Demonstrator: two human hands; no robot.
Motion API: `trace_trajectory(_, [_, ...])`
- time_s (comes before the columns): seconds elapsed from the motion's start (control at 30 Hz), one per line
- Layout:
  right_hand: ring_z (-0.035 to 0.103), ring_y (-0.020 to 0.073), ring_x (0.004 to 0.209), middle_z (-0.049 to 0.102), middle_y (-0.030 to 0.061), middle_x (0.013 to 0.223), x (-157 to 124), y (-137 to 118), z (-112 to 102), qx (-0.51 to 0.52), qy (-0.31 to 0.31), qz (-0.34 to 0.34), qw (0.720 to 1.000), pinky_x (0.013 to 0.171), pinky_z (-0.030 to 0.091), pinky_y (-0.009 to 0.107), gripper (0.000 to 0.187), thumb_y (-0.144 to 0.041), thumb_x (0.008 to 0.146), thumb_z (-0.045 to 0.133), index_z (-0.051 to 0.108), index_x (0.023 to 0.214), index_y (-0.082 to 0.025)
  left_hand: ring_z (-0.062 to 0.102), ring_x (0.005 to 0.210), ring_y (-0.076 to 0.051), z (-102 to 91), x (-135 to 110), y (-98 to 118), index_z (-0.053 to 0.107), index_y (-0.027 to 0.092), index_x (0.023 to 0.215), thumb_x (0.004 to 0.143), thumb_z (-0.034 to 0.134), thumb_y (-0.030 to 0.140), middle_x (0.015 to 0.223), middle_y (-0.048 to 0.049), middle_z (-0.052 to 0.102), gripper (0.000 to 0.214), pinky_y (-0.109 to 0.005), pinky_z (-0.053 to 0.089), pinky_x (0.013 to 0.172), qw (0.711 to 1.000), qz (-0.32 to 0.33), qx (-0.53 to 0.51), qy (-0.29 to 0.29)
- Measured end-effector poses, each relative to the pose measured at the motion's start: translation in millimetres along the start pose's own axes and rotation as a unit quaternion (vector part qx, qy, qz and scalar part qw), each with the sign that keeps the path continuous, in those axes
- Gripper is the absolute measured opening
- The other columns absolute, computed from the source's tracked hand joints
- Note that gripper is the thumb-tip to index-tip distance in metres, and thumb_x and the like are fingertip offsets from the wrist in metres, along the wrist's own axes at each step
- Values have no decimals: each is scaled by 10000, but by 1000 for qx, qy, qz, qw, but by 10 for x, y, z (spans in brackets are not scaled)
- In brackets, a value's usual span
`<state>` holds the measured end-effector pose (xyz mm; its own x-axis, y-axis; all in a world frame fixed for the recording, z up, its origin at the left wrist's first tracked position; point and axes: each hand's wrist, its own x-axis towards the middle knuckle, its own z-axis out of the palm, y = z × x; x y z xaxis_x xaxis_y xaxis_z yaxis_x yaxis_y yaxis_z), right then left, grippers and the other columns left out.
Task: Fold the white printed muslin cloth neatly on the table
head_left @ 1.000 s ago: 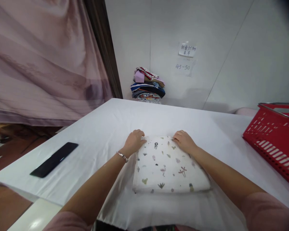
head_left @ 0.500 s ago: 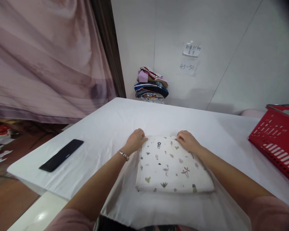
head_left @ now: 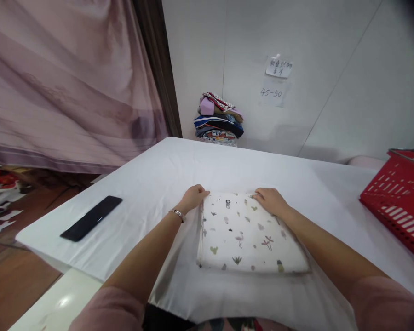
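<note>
A folded white cloth with small printed plants and animals (head_left: 246, 234) lies flat on the white-covered table (head_left: 179, 170) in front of me. My left hand (head_left: 193, 197) rests at the cloth's far left corner, fingers curled on its edge; a thin bracelet is on that wrist. My right hand (head_left: 271, 201) lies on the far right corner, fingers bent and pressing down on the cloth. Both forearms run alongside the cloth's two sides.
A black flat phone-like object (head_left: 91, 224) lies near the table's left edge. A red plastic basket (head_left: 398, 202) stands at the right. A stack of folded clothes (head_left: 219, 120) sits against the wall, under paper notes (head_left: 278, 67). A pink curtain (head_left: 69, 82) hangs left.
Both hands stay on the cloth's far corners. The view has shifted slightly to the left and the cloth sits a little flatter and squarer.
</note>
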<state>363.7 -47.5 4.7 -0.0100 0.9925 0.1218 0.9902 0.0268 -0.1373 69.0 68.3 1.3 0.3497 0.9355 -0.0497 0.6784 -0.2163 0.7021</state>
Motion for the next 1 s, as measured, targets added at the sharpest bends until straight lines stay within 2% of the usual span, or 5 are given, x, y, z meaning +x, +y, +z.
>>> trace_trajectory(0.27, [562,188,831,642,69,879,13,49,101,-45,-16,6,999,691,345,278,412,-432,932,308,624,836,-185,513,616,-131,-3,-49,63,516,193,680,731,577,413,669,1,589,234,-245,349,566,1000,-17,-12,20])
trace_trajectory(0.43, [563,208,848,652,87,873,3,69,108,-48,4,-10,999,757,353,322,401,-413,930,320,626,814,-180,509,596,-125,-96,-235,115,554,193,743,739,554,501,697,-6,602,308,-243,359,554,997,-20,-42,57])
trace_trajectory(0.63, [510,242,1040,623,100,1074,-172,-160,1,23,89,-50,995,951,275,440,250,-297,887,400,611,972,-194,465,553,-105,-210,-849,63,538,184,679,754,539,484,601,26,537,309,-227,328,520,997,14,-72,26])
trace_trajectory(0.8, [501,219,1083,600,80,1140,-333,-686,-91,159,49,-172,971,933,369,390,271,-260,885,395,597,1061,-217,428,541,-100,-164,-1557,154,514,186,635,782,514,465,576,34,504,315,-226,309,510,997,38,-58,18])
trace_trajectory(1.0, [511,198,1064,622,73,1103,-2,-1123,-32,167,39,-170,970,948,373,360,251,-180,848,456,623,1034,-196,483,591,-125,96,-2028,225,498,198,660,765,542,469,649,13,555,293,-253,328,570,994,51,54,79])
